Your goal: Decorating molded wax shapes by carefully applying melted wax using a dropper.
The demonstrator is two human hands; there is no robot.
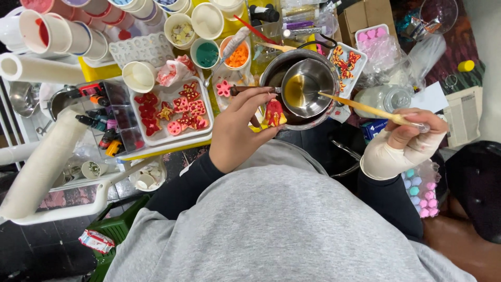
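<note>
My left hand [240, 128] grips the dark handle of a small steel pot [308, 83] that holds a pool of amber liquid; a red and yellow molded piece [274, 113] lies just under my fingers. My right hand [412, 130], its wrist wrapped in a white bandage, pinches a thin wooden stick [360, 106] whose tip dips into the liquid. The small pot sits inside a larger dark pot [284, 60].
A white tray [206, 102] of red and pink molded shapes lies left of my hand. Cups of coloured material [207, 54] stand behind, paper rolls [42, 162] at left, a bag of pastel pieces [422, 193] at right, another tray of red-and-orange shapes [347, 62] beside the pot.
</note>
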